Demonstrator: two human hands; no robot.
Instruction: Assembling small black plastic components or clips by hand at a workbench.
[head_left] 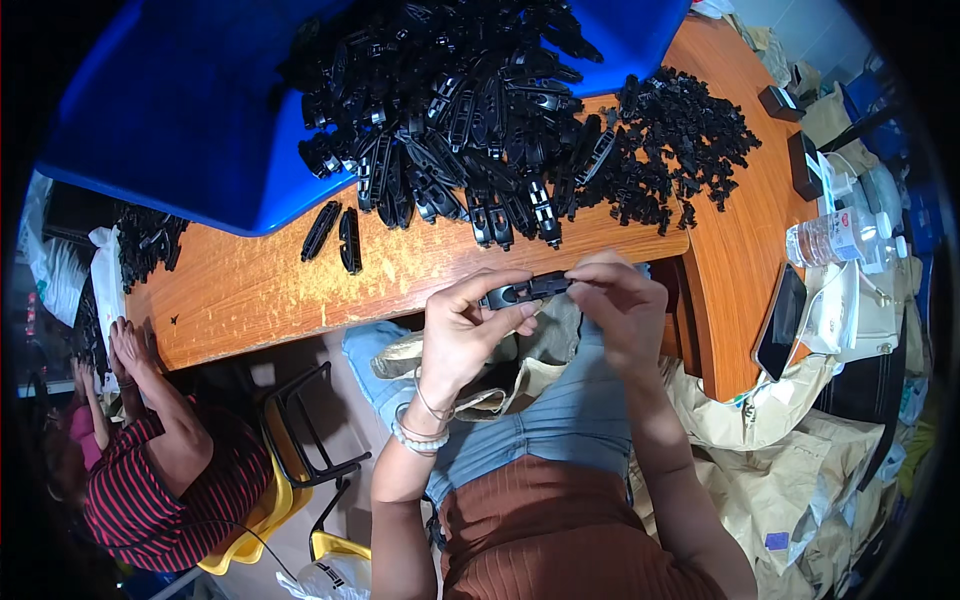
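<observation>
In front of my lap I hold a long black plastic part level, just off the near edge of the table. My left hand pinches its left end between thumb and fingers. At the other end, the fingers of my right hand close on the tip; whether a smaller piece sits between them is hidden. Beyond my hands lies a heap of similar long black parts. Two loose black parts lie apart from it on the left. To the right spreads a pile of small black pieces.
A tipped blue bin stands behind the heap on the wooden table. At the right are a phone, a clear bottle and brown paper bags. A person in a striped top sits at the left near a chair.
</observation>
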